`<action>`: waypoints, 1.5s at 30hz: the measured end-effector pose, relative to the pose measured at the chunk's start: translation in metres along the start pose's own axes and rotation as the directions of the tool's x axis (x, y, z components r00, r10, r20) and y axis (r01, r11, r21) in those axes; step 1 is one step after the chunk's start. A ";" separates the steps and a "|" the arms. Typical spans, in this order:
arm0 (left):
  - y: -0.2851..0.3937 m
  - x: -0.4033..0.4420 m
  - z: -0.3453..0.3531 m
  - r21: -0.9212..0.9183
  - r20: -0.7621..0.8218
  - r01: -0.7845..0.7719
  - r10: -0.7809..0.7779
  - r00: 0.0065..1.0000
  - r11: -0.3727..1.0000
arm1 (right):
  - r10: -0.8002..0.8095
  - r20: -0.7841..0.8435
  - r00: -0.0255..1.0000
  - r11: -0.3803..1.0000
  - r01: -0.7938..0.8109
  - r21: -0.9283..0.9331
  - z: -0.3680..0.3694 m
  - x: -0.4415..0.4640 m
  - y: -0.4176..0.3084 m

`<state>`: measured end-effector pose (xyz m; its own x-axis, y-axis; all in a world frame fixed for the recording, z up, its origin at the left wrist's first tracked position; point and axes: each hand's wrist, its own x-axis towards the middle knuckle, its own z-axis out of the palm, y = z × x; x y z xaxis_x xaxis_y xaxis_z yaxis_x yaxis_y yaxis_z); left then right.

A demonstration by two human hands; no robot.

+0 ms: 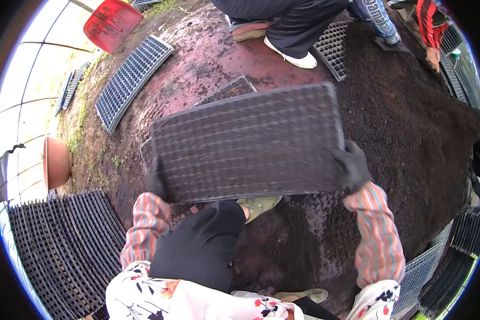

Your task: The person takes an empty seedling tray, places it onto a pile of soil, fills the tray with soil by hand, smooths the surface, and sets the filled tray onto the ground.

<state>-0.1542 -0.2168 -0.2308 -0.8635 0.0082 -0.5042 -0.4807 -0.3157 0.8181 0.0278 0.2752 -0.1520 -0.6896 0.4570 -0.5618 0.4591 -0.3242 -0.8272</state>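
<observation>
A black seedling tray (245,144) with many small cells, filled with dark soil, is held up in front of me, slightly blurred. My left hand (156,180), in a dark glove, grips its left edge. On the right edge my right hand (353,166), also gloved, is closed round the rim. Partly hidden behind the held tray, another soil-filled tray (226,90) lies on the ground.
Dark soil (405,122) is heaped on the right. Empty trays (133,80) lie at the upper left, and stacked trays (64,245) at lower left. A red shovel (112,24), a clay-coloured pot (57,161) and a person's white shoe (292,54) are also in view.
</observation>
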 end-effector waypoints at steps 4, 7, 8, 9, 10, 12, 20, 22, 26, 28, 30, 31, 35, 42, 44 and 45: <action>0.024 0.011 -0.069 0.115 -0.305 -0.060 0.093 0.948 0.992 | -0.166 0.162 0.973 0.986 0.166 0.010 0.076 0.071 0.018; 0.045 -0.005 -0.054 0.057 -0.367 0.006 0.015 0.930 0.998 | -0.220 0.241 0.945 0.975 0.223 0.015 0.117 0.106 0.030; 0.044 0.006 -0.082 -0.018 -0.241 0.064 -0.067 0.968 0.998 | -0.221 0.224 0.949 0.975 0.220 0.028 0.126 0.113 0.027; 0.046 0.005 -0.086 0.003 -0.277 0.060 -0.056 0.959 0.998 | -0.219 0.228 0.949 0.967 0.243 -0.079 0.134 0.118 0.024; 0.046 0.013 -0.080 0.035 -0.296 0.059 -0.046 0.954 0.998 | -0.214 0.230 0.949 0.948 0.259 -0.186 0.141 0.122 0.023; 0.048 0.006 -0.084 0.052 -0.330 0.060 -0.040 0.943 0.997 | -0.235 0.215 0.948 0.936 0.281 -0.214 0.152 0.130 0.021; 0.047 0.002 -0.082 0.109 -0.387 0.108 -0.058 0.920 0.988 | -0.209 0.219 0.953 0.903 0.274 -0.332 0.167 0.157 0.031; 0.047 0.001 -0.083 0.123 -0.395 0.118 -0.060 0.917 0.985 | -0.221 0.191 0.957 0.886 0.278 -0.370 0.167 0.160 0.035; 0.047 -0.003 -0.085 0.147 -0.409 0.128 -0.058 0.911 0.981 | -0.160 0.196 0.967 0.928 0.216 -0.305 0.169 0.173 0.051; 0.047 -0.006 -0.087 0.155 -0.417 0.130 -0.054 0.907 0.979 | -0.149 0.180 0.972 0.937 0.197 -0.289 0.165 0.173 0.054; 0.049 -0.009 -0.088 0.164 -0.422 0.132 -0.051 0.905 0.978 | -0.134 0.169 0.976 0.962 0.169 -0.212 0.158 0.160 0.043; 0.049 -0.011 -0.089 0.167 -0.425 0.133 -0.051 0.904 0.977 | -0.131 0.170 0.977 0.964 0.165 -0.209 0.156 0.160 0.039; 0.053 -0.020 -0.095 0.204 -0.438 0.141 -0.039 0.898 0.969 | -0.143 0.240 0.960 0.861 0.240 -0.448 0.157 0.167 0.037; 0.054 -0.031 -0.101 0.255 -0.453 0.167 -0.035 0.891 0.952 | -0.235 0.267 0.935 0.880 0.321 -0.349 0.139 0.166 0.045; 0.054 -0.033 -0.101 0.267 -0.454 0.174 -0.036 0.890 0.948 | -0.310 0.177 0.934 0.899 0.349 -0.265 0.124 0.168 0.053; 0.051 -0.035 -0.100 0.276 -0.455 0.178 -0.035 0.890 0.945 | -0.386 0.084 0.919 0.900 0.395 -0.183 0.116 0.168 0.058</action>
<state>-0.1338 -0.3282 -0.1990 -0.6825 -0.4132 -0.6029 -0.6495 -0.0354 0.7595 -0.1261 0.2375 -0.2926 -0.8575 0.4756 -0.1962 0.2439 0.0401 -0.9690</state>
